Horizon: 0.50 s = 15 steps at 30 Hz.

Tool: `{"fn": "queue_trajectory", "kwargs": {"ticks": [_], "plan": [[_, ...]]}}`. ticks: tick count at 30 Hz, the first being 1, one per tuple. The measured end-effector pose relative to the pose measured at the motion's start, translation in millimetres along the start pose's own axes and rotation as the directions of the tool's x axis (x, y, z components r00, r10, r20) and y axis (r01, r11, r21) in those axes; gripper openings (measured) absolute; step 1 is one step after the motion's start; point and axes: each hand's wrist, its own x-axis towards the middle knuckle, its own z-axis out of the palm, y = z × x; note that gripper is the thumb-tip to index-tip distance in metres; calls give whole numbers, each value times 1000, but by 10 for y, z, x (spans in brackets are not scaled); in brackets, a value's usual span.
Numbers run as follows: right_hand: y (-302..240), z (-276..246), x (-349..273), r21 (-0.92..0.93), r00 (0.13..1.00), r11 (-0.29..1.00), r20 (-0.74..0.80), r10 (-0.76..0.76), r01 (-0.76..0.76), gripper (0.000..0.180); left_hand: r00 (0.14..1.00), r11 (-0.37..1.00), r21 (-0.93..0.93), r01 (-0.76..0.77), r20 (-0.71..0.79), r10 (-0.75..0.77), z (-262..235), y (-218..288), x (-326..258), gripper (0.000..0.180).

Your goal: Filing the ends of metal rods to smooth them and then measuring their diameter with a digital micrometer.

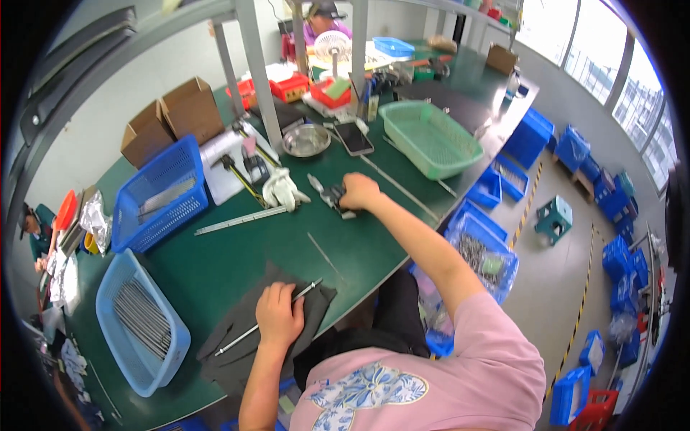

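Observation:
My left hand (279,313) rests on a dark grey cloth (244,337) at the near edge of the green table and holds a thin metal rod (237,340) lying across it. My right hand (359,192) reaches forward over the table and grips a digital caliper (332,197) that lies flat. A pair of white gloves (282,189) lies just left of the caliper. Another long metal rod (241,220) lies left of the gloves, and a thin one (325,254) sits between my hands.
A blue basket (136,323) of metal rods stands at my left, a second blue basket (159,195) behind it. A green basket (428,138), a steel bowl (306,139), a phone (353,137) and cardboard boxes (172,118) lie further back. Blue crates (483,255) crowd the floor at right. Another person sits at far left (36,233).

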Motion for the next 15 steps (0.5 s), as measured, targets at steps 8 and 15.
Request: {"fn": "queue_trajectory", "kwargs": {"ticks": [8,15], "plan": [[-46,-324,-404,-213,995,973,70,-75,88,46,990,993,67,101,91,-107,-324,45,-266,14],[-260,-300,-528,-180,998,982,-16,-55,51,58,974,976,-32,215,78,-212,-507,226,-158,8]]}}
